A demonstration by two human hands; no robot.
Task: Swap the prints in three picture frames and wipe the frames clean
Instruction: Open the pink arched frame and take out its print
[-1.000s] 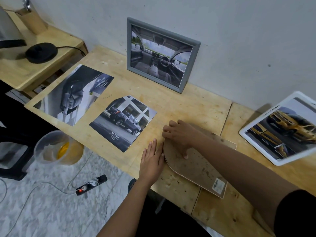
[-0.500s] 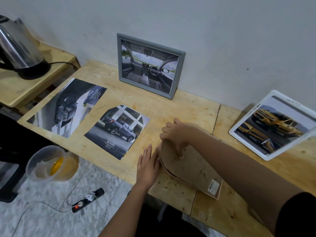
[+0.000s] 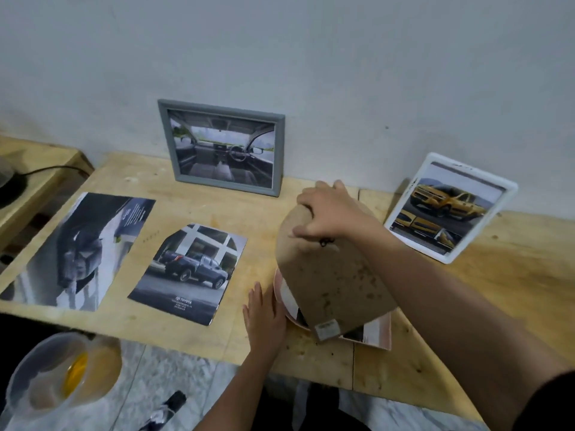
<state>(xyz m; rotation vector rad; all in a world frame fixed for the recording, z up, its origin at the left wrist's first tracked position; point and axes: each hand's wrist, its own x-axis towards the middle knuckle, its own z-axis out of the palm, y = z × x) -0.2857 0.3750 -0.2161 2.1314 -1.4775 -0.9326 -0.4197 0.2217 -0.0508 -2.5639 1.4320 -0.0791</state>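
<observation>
Jug: a clear plastic jug at the lower left, below the bench edge.
Left hand: the left hand lies flat on the bench, grip open and holding nothing, fingers straight, just beside the pink frame.
Pink frame: the pink frame lies face down, lower centre.
Backing board: the brown backing board is tilted up off the pink frame.
Right hand: the right hand has its grip closed over the board's raised top edge.
Loose prints: the truck print and the larger dark print lie flat at centre left.
Grey frame: the grey frame stands against the wall, upper centre.
White frame: the white frame leans at the right, holding a yellow-car print.
</observation>
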